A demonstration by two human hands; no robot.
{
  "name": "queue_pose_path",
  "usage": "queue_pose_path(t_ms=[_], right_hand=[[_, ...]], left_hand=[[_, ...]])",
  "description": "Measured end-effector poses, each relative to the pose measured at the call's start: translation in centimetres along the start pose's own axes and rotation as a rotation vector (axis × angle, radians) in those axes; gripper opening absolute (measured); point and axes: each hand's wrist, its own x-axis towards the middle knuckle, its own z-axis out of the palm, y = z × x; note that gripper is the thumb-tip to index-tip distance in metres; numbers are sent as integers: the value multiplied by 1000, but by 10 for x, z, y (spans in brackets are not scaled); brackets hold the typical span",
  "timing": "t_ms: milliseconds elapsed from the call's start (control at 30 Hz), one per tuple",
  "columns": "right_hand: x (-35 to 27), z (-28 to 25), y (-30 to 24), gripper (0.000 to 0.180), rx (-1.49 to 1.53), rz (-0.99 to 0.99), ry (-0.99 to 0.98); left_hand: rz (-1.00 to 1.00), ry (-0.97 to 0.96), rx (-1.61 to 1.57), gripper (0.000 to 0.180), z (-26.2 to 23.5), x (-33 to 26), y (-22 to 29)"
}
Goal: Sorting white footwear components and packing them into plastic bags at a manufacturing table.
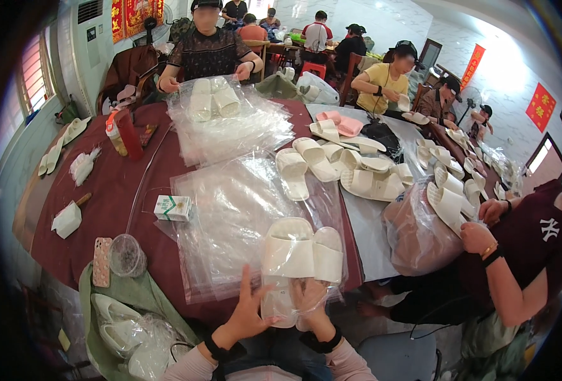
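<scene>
A pair of white slippers (288,249) with wide straps is in front of me at the table's near edge, soles toward me, with clear plastic film over them. My right hand (314,303) grips the slippers at their lower end, its fingers partly hidden by the film. My left hand (250,309) is beside the left slipper with its fingers spread, the thumb side close to the film. Just beyond lies a stack of clear plastic bags (224,222). More loose white slippers (371,183) are heaped farther right.
Across the table (109,184), a person handles bagged slippers (214,101) over another bag pile. At right, a co-worker's hands (481,235) hold a slipper by a filled plastic bag (414,222). A small box (173,208), a phone (102,261) and a plastic tub (128,255) lie left.
</scene>
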Motion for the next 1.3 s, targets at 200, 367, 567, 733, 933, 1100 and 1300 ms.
queue_pose_path(t_ms=[200,367,567,733,933,1100,1300], right_hand=[[10,21,-15,41,-86,39,-189],[16,60,4,38,-215,-115,-117],[49,65,-18,42,-47,167,-345],[36,54,-15,58,-71,-44,-477],[-9,-4,-11,87,62,-150,-523],[-25,-30,15,99,-23,-88,-542],[-35,-25,39,104,-44,-55,-546]], left_hand=[[-566,273,-795,78,11,-4,-55],[-687,256,-979,62,6,-4,-70],[-679,264,-1135,48,5,-6,-77],[-672,369,-1160,45,5,-13,-81],[-650,481,-1181,45,12,-6,-72],[-606,483,-1180,46,5,-3,-62],[-611,466,-1109,48,6,0,-61]])
